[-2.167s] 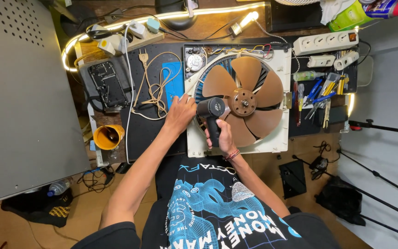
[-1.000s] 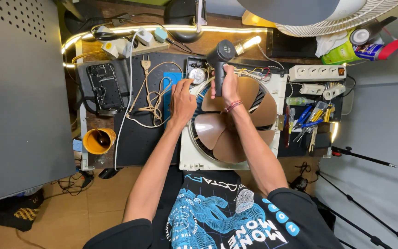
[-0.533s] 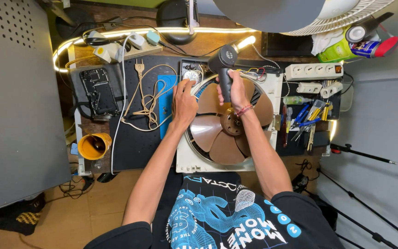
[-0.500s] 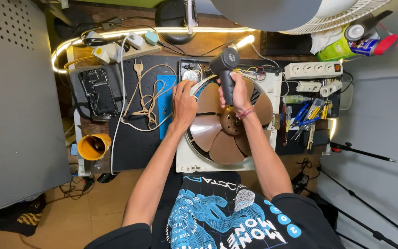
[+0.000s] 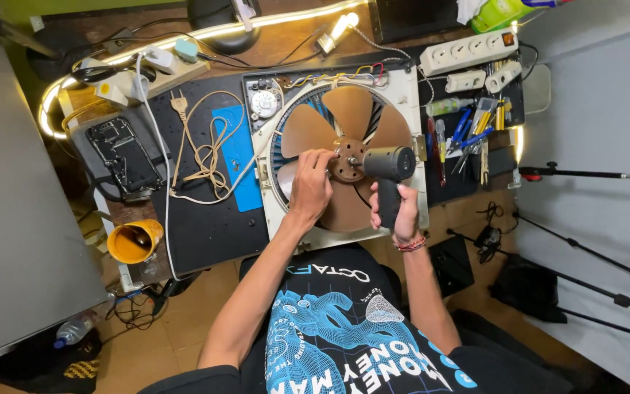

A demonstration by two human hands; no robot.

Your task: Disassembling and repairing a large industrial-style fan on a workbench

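The square cream plastic fan housing (image 5: 411, 80) lies flat on the black-matted tabletop (image 5: 205, 226), with the brown plastic fan blade wheel (image 5: 344, 157) sitting in its round opening. That blade wheel looks light and a bit flexy at the tips, probably easy to crack if you lever on a blade, so I'd take it near the hub, where it's stiffest. The housing itself seems rigid enough to stay put.

The left hand (image 5: 310, 188) rests on the left blade, its fingers (image 5: 321, 157) curled up against the hub, touching it; looks like it's steadying the wheel, though I can't tell if it's really pinching anything. The right hand (image 5: 400, 211) is wrapped tight around the grip of a dark grey pistol-shaped power screwdriver (image 5: 386, 169), its bit pointing sideways right at the hub centre, tip touching or just beside it.

Beige power cord (image 5: 209, 157) coiled to the left, white power strip (image 5: 468, 51) and blue-handled hand tools (image 5: 468, 131) to the right.
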